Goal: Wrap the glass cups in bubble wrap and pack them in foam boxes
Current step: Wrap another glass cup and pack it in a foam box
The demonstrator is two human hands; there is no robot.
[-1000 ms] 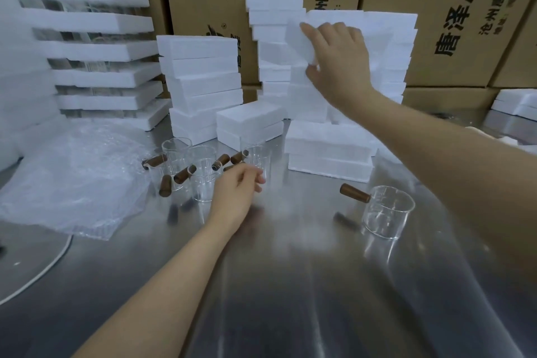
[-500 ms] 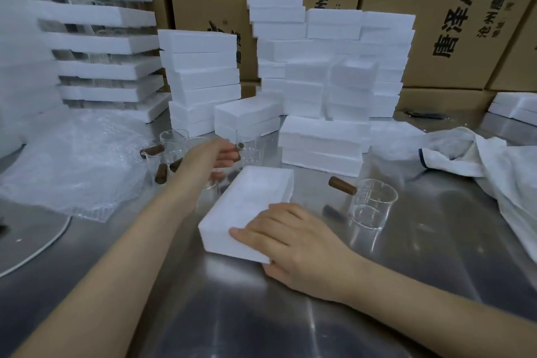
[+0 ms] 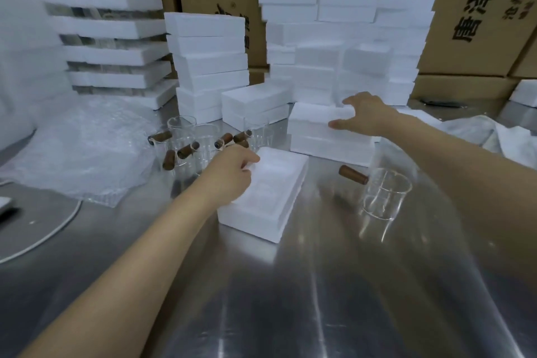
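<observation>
Showing little progress: left hand point(image 3: 232, 174) grips the empty open foam box point(image 3: 279, 195), right hand point(image 3: 363, 116) holds a foam lid point(image 3: 313, 113) on a stack point(image 3: 328, 147), glass cups point(image 3: 203, 141) stand unwrapped beside bubble wrap point(image 3: 81, 148).

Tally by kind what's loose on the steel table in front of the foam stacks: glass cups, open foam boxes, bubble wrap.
Clear glass cups with brown wooden handles: 6 (5 clustered, counted by their handles since the glass overlaps; 1 alone)
Open white foam box: 1
Pile of clear bubble wrap: 1
Total: 8
</observation>
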